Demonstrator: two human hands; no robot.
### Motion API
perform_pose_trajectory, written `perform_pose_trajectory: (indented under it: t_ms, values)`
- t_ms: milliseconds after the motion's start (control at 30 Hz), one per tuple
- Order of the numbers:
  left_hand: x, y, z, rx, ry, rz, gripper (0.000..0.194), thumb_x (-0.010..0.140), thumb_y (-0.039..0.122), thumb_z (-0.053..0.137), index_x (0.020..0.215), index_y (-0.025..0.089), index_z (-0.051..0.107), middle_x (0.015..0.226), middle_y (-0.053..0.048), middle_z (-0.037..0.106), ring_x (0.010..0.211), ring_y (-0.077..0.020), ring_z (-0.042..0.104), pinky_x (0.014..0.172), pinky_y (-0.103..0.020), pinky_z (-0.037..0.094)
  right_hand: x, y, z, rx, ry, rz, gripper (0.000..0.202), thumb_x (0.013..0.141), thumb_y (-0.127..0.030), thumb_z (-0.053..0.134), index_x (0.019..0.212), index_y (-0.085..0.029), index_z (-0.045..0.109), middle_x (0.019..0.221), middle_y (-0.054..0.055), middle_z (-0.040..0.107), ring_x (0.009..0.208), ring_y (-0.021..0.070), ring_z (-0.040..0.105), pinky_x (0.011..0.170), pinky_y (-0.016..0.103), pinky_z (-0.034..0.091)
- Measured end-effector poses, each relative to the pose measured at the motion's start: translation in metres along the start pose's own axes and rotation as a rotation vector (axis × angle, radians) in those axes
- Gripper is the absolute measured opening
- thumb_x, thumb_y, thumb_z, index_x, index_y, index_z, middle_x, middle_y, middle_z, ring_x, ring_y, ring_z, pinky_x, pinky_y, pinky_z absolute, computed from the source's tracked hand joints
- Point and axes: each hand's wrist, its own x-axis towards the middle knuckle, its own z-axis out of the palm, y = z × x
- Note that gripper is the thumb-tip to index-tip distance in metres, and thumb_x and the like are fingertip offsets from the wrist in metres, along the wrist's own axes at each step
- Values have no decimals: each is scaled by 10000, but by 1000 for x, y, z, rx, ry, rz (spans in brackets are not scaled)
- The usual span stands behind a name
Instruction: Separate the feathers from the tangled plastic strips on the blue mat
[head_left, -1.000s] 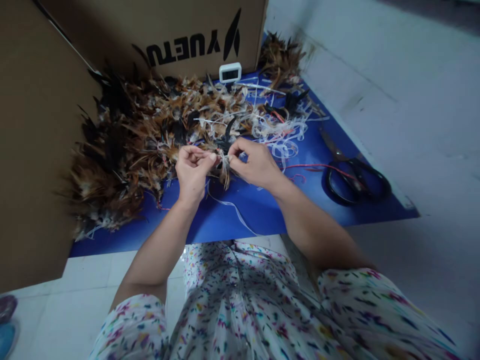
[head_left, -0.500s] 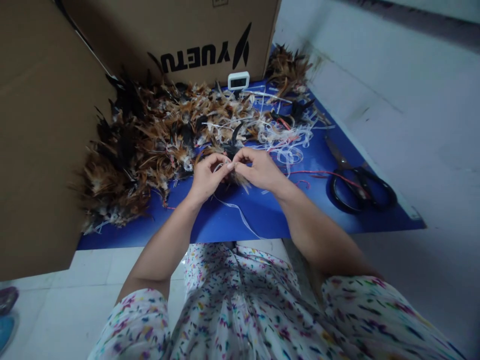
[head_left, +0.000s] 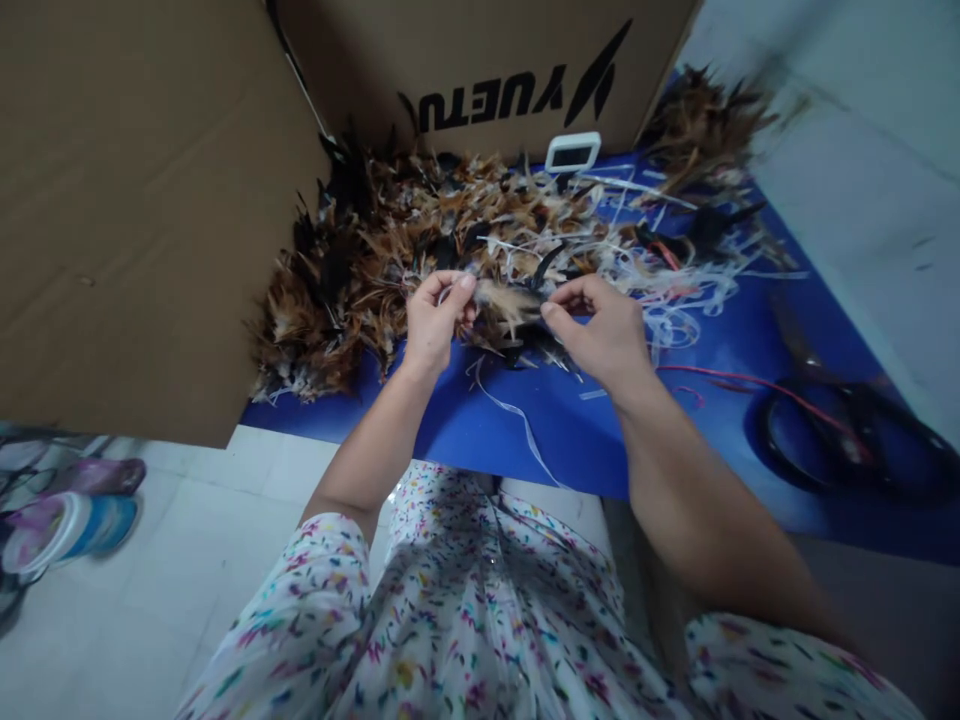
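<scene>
"Tan, downy material nearest: a feather tuft (head_left: 508,300) between the two hands, its fine barbs spreading loosely."

"State of the hands?"

"Left hand (head_left: 433,318): thumb and forefinger pinched together on the tuft's pale end, other fingers curled. Right hand (head_left: 606,330): thumb and forefinger nearly meeting at the tuft's right side; whether anything lies between them, cannot tell."

"Appearance of the tuft?"

"Wispy, fan-shaped, slightly blurred. Greyish white beside the left fingertips, tan through the middle."

"Surroundings, working outward?"

"Between the wrists, a thin translucent strip (head_left: 517,410) curves over the smooth blue tabletop (head_left: 457,430). Right of the right hand, a red cord (head_left: 750,379) runs across the black loop handles of the scissors (head_left: 847,440), blurred."

"Beyond the hands?"

"Past the left hand, a shaggy feather pile (head_left: 405,235), brown, black and white, tips pointing every way. Past the right hand, a looping tangle of clear strips (head_left: 675,320). Farther: a white rounded device (head_left: 574,152) with a dark screen, then a flat cardboard box (head_left: 487,45) with black lettering upside down. Beyond the right hand, beside that box, a bushy brown feather bunch (head_left: 697,130)."
</scene>
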Motion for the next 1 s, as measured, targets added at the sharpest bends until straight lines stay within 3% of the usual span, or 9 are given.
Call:
perform_pose_trajectory:
  t_ms: [100, 200, 400, 500, 600, 700, 800, 900, 1000]
  values:
    - [5, 14, -14, 33, 68, 45, 384, 765, 563, 764, 874, 232, 603, 657, 34, 580, 577, -100, 606, 534, -235, 491, 1, 4, 1, -8, -3, -2, 59, 741, -265, 636, 786, -226, 636, 746, 21, 686, 694, 181, 627, 730, 363, 517]
    - [6, 32, -43, 154, 163, 164, 364, 776, 545, 763, 926, 246, 617, 746, 13, 632, 686, -123, 667, 600, -247, 533, 1, 4, 1, -3, -4, 11, 77, 720, -254, 636, 788, -218, 639, 738, 20, 687, 691, 182, 632, 730, 364, 517]
    - [5, 57, -142, 370, 592, 399, 249, 838, 406, 709, 909, 218, 560, 778, 16, 654, 657, -109, 671, 629, -244, 554, -1, -2, 1, -6, -17, -3, 69, 717, -229, 637, 785, -215, 637, 725, 20, 675, 689, 180, 633, 734, 359, 515]
    - [9, 60, -187, 452, 802, 311, 120, 858, 218, 638, 905, 201, 529, 759, 23, 639, 648, -104, 658, 660, -252, 548, -2, -3, 2, -18, -34, -17, 49, 719, -233, 643, 765, -228, 631, 696, 10, 670, 666, 179, 621, 713, 350, 509]
    - [4, 62, -214, 712, 809, 192, 222, 752, 88, 710, 894, 175, 563, 811, 13, 624, 768, -125, 657, 824, -299, 542, -2, -4, 2, -29, -49, -11, 37, 716, -219, 644, 745, -232, 625, 693, 13, 676, 661, 186, 622, 700, 349, 504]
    - [-14, 63, -223, 1015, 844, 261, 206, 746, 116, 726, 921, 159, 628, 970, -40, 617, 938, -184, 631, 934, -365, 510, -2, -4, 2, -35, -61, -12, 43, 724, -193, 631, 742, -231, 621, 725, 22, 686, 685, 189, 636, 723, 353, 505]
    - [-38, 62, -216, 1092, 827, 363, 104, 800, 143, 670, 902, 161, 660, 1009, -66, 631, 1005, -207, 633, 956, -366, 505, -1, -5, 0, -53, -53, -19, 55, 738, -177, 617, 747, -231, 613, 742, 17, 679, 709, 184, 641, 751, 354, 502]
    - [-59, 55, -196, 1141, 713, 496, 64, 856, 195, 627, 882, 170, 679, 967, -72, 680, 1012, -204, 649, 923, -338, 515, 2, -4, -4, -69, 25, -4, 66, 756, -165, 598, 769, -230, 605, 675, -14, 628, 675, 166, 617, 756, 349, 496]
    - [-73, 47, -164, 1082, 550, 552, 163, 915, 297, 598, 926, 162, 689, 855, -46, 712, 852, -167, 690, 838, -320, 538, 7, 1, -9, -83, 144, -5, 100, 773, -146, 575, 823, -230, 596, 616, -44, 572, 632, 155, 586, 771, 355, 503]
